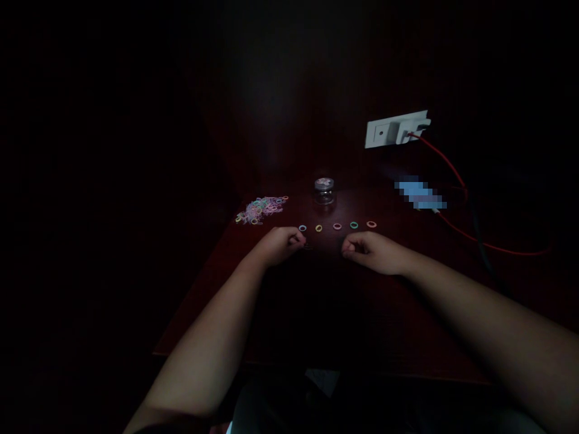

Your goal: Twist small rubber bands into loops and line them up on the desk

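My left hand [284, 244] rests low over the dark table with thumb and fingers pinched. A faint, tiny thing shows at its fingertips, too dim to name. Opposite it, my right hand [373, 250] is curled closed, and whatever its fingers may hold is hidden. Just beyond both hands runs a row of small elastic hair bands: a blue band [303, 228], a yellow band [319, 228], a pink band [337, 226], a green band [354, 225] and an orange-pink band [371, 224]. Farther left lies a heap of mixed pastel bands [262, 208].
A small clear jar with a patterned lid [324, 184] stands behind the row. At the back right is a white wall socket [389, 131] with a charger; a red cable [446, 158] runs toward a blurred-out object [420, 195]. The table's left edge is visible; surroundings are very dark.
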A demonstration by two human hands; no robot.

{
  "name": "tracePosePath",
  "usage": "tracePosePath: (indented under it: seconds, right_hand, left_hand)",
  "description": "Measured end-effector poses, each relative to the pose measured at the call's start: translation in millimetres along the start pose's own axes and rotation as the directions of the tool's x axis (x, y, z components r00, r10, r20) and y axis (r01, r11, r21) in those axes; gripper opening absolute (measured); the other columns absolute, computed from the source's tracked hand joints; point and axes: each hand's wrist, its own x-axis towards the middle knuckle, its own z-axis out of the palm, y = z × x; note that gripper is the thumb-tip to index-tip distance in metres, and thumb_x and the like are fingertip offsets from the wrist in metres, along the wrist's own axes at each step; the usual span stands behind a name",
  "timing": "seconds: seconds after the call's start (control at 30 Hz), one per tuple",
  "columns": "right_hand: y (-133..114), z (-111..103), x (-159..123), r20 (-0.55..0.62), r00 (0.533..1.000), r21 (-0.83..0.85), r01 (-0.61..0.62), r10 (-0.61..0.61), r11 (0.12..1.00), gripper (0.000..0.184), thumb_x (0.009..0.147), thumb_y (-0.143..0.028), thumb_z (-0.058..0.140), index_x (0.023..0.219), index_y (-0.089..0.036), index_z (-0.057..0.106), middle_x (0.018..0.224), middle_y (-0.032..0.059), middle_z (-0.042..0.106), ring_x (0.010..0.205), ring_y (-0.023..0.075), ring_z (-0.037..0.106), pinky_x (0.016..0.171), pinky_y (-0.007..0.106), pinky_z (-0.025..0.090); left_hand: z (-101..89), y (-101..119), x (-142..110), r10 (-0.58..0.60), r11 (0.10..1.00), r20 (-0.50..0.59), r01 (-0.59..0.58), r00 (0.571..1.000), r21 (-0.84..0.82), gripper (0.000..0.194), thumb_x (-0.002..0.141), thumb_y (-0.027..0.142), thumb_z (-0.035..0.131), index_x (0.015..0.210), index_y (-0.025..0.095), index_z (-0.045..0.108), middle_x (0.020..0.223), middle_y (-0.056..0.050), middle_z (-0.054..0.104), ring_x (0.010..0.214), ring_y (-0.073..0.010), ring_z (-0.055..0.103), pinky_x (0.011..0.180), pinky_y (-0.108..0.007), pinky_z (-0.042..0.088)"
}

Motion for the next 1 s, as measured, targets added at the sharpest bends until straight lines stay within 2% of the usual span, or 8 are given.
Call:
tracePosePath:
  seconds: [0.23,0.47,0.53,0.63,0.7,0.87,1.0]
  right_hand:
    - [1.3,0.4,0.8,-0.003,1.0,-0.011,0.009,-0.009,1.0,0.017,0.082,-0.034,0.054,0.078,-0.018,0.059,0.071,-0.0004,0.056,0.064,0.0121,0.049,0.06,0.026,0.038]
    - [1.9,0.0,0.3,-0.003,1.0,0.007,0.007,-0.007,1.0,0.018,0.082,-0.034,0.054,0.078,-0.018,0.059,0.071,-0.0001,0.057,0.063,0.0125,0.049,0.06,0.026,0.039]
    - [1.8,-0.3,0.2,-0.006,1.0,-0.001,0.01,-0.01,1.0,0.017,0.081,-0.034,0.055,0.078,-0.018,0.06,0.071,0.0001,0.057,0.064,0.0127,0.05,0.06,0.026,0.039]
    - [1.4,-0.4,0.2,-0.007,1.0,-0.016,0.011,-0.011,1.0,0.017,0.081,-0.034,0.055,0.078,-0.018,0.059,0.071,-0.0001,0.057,0.063,0.0126,0.05,0.06,0.026,0.038]
    - [0.9,-0.4,0.3,-0.003,1.0,-0.016,0.009,-0.009,1.0,0.017,0.082,-0.034,0.054,0.078,-0.018,0.059,0.07,-0.0004,0.056,0.063,0.0123,0.049,0.06,0.026,0.038]
    - [-1.1,-0.3,0.7,-0.001,1.0,-0.029,0.004,-0.004,1.0,0.018,0.082,-0.035,0.054,0.078,-0.018,0.059,0.071,-0.0002,0.057,0.063,0.0125,0.049,0.061,0.026,0.039]
    - [-1.6,-0.2,0.6,-0.004,1.0,-0.007,-0.009,0.009,1.0,0.019,0.081,-0.036,0.054,0.077,-0.018,0.059,0.07,-0.0004,0.057,0.063,0.0126,0.049,0.061,0.026,0.039]
  left_hand:
    - [5.1,2.9,1.1,-0.025,0.999,0.03,0.026,0.999,-0.045,0.009,0.076,0.024,0.061,0.08,0.018,0.067,0.074,-0.002,0.068,0.066,-0.0128,0.062,0.06,-0.022,0.047]
    - [5.6,3.6,-0.4,-0.177,0.97,0.06,0.184,0.982,-0.156,0.009,0.072,0.025,0.065,0.076,0.017,0.067,0.068,-0.002,0.067,0.055,-0.0112,0.058,0.048,-0.021,0.042]
    - [6.1,0.7,0.8,-0.151,0.969,0.017,0.151,0.988,-0.196,0.011,0.072,0.024,0.066,0.078,0.016,0.067,0.067,-0.002,0.066,0.054,-0.0105,0.057,0.047,-0.02,0.041]
    - [7.4,-2.1,2.8,-0.061,0.977,-0.084,0.042,0.995,-0.211,0.014,0.075,0.025,0.065,0.084,0.015,0.067,0.069,-0.001,0.065,0.058,-0.0095,0.056,0.051,-0.019,0.043]
    - [8.7,-1.0,3.6,-0.026,0.979,-0.109,0.004,0.994,-0.202,0.015,0.077,0.027,0.064,0.086,0.015,0.066,0.071,-0.001,0.064,0.061,-0.0097,0.057,0.055,-0.02,0.044]
    - [12.8,6.4,3.7,0.002,0.985,-0.036,-0.008,0.999,-0.173,0.013,0.08,0.028,0.062,0.085,0.016,0.065,0.079,-0.003,0.066,0.07,-0.011,0.06,0.064,-0.021,0.047]
    - [14.2,5.5,4.0,0.029,0.987,0.021,-0.026,0.999,-0.159,0.014,0.08,0.029,0.062,0.084,0.016,0.065,0.078,-0.003,0.066,0.069,-0.0111,0.059,0.064,-0.022,0.048]
